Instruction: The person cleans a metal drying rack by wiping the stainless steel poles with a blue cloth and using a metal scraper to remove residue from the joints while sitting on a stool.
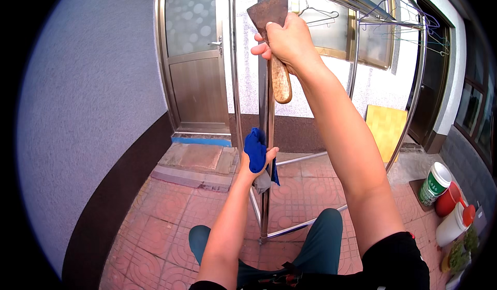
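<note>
My right hand [291, 43] grips a putty knife [271, 12] with a wide, dark, stained metal blade and a worn wooden handle. The blade points upward, in front of a shiny metal post [264, 103] of a tubular drying rack. Lower down, my left hand [256, 162] holds a blue cloth [255, 150] around that post, with the thumb on its right side. A loose end of the cloth hangs to the right of the post. Just below the left hand, a grey piece [262, 183] sits against the post; its material is unclear.
Wire hangers [411, 22] hang from the rack at the upper right. A yellow board [385, 130] leans by the wall. A green-and-white bucket [435, 183], a red bucket [446, 200] and potted plants [458, 253] line the right side. Left are a door [198, 88] and a doormat [198, 160].
</note>
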Motion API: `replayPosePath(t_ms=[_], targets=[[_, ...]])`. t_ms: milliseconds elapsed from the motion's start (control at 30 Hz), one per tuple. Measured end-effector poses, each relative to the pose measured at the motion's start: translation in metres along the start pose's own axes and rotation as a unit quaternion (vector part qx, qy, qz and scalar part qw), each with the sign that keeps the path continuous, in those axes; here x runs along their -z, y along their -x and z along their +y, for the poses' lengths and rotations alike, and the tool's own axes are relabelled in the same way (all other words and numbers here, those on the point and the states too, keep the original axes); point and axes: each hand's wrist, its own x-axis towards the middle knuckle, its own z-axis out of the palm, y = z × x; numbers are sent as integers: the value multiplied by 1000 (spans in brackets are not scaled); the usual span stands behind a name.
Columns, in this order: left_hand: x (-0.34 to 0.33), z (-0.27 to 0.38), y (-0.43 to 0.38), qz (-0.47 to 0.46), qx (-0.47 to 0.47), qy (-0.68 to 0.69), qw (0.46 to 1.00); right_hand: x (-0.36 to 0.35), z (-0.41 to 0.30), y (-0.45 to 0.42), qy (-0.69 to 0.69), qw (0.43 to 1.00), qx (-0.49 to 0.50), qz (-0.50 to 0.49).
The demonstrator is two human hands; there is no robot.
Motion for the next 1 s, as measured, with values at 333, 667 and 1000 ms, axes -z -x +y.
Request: replayPosePath(t_ms=[333, 667, 1000], targets=[[-1, 0, 2, 18, -33, -34, 999, 2, -11, -11, 87, 996, 11, 7], [-1, 8, 1, 14, 1, -23, 1000, 27, 19, 55, 383, 914, -13, -131], [3, 13, 4, -3, 13, -32, 999, 34, 17, 67, 448, 857, 22, -252]])
